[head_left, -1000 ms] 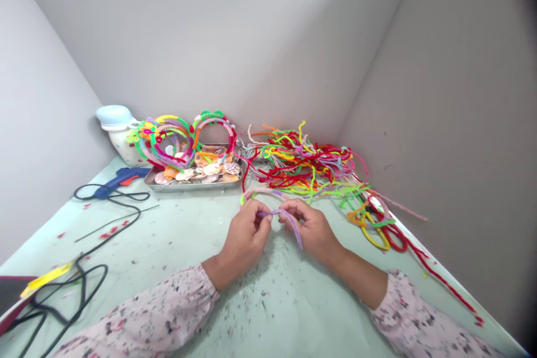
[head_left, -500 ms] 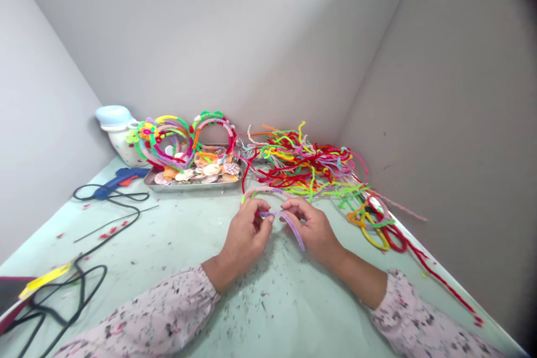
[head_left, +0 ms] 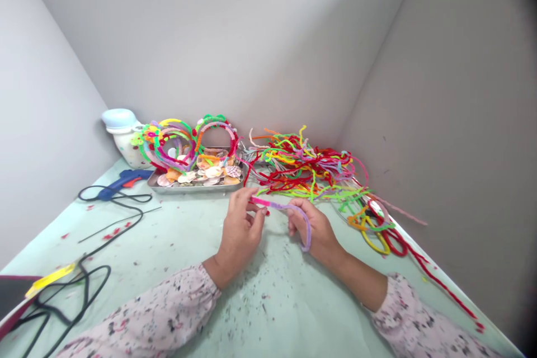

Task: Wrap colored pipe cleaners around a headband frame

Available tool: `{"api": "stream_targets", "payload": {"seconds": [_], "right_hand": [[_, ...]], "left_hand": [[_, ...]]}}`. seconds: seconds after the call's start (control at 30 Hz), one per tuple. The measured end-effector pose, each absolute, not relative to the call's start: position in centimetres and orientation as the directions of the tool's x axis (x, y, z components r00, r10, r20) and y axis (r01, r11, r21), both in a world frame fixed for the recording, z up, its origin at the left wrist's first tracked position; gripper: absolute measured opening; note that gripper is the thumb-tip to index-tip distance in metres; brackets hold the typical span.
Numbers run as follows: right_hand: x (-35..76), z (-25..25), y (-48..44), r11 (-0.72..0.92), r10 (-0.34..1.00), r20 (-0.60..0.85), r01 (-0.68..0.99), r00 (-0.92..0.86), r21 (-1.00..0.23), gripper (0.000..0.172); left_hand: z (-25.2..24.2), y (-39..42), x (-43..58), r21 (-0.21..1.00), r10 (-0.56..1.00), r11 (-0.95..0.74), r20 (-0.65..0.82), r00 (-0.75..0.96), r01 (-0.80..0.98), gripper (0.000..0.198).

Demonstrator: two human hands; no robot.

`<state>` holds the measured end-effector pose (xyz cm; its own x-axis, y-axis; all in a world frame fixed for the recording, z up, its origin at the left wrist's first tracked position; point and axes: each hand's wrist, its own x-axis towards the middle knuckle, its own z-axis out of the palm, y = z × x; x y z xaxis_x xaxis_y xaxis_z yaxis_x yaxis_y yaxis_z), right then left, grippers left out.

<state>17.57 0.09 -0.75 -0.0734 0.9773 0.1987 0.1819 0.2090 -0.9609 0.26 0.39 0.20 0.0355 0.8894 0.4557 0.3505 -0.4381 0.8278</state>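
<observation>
A curved headband (head_left: 302, 217) wrapped in pink and purple pipe cleaner spans the space between my hands, above the table. My left hand (head_left: 238, 229) is closed on its pink left part, the fingertips covering that end. A small red bit shows by the left thumb. My right hand (head_left: 315, 230) pinches the purple part from below, and the band's free end bends down over the fingers. The rest of the band is hidden behind my left fingers.
Behind my hands lies a tangled pile of coloured pipe cleaners (head_left: 293, 162). A metal tray (head_left: 197, 189) of seashells (head_left: 212, 172) bears finished headbands (head_left: 168, 145). At left are a blue glue gun (head_left: 121, 182), a dark cord (head_left: 86, 279) and a white jar (head_left: 121, 137); scissors (head_left: 375, 240) lie right.
The headband has turned, so its pink part now reaches my left fingers and the purple curve stands over my right hand. My left hand has risen slightly. The view has shifted a little.
</observation>
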Motion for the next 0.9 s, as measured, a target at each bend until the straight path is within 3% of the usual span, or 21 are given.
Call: {"api": "stream_targets", "payload": {"seconds": [0.13, 0.3, 0.53, 0.7, 0.9], "right_hand": [[17.5, -0.8, 0.0, 0.252, 0.968, 0.248, 0.205, -0.044, -0.946, 0.022], [17.5, -0.9, -0.2, 0.241, 0.967, 0.255, 0.306, 0.007, -0.921, 0.02], [17.5, -0.2, -0.2, 0.413, 0.855, 0.508, 0.452, 0.106, -0.79, 0.014], [18.0, -0.5, 0.4, 0.237, 0.94, 0.29, 0.268, 0.179, -0.934, 0.024], [18.3, -0.6, 0.9, 0.184, 0.949, 0.24, 0.257, 0.207, -0.949, 0.024]], "left_hand": [[-0.4, 1.8, -0.5, 0.857, 0.899, -0.403, 0.436, -0.036, 0.322, 0.033], [-1.0, 3.2, -1.4, 0.848, 0.917, -0.328, 0.391, -0.074, 0.415, 0.026], [-0.3, 2.6, -1.1, 0.853, 0.909, -0.342, 0.406, -0.089, 0.395, 0.024], [-0.4, 2.4, -0.7, 0.951, 0.958, -0.274, 0.283, -0.046, 0.142, 0.032], [-0.2, 2.2, -0.7, 0.969, 0.972, -0.234, 0.235, 0.006, 0.076, 0.033]]}}
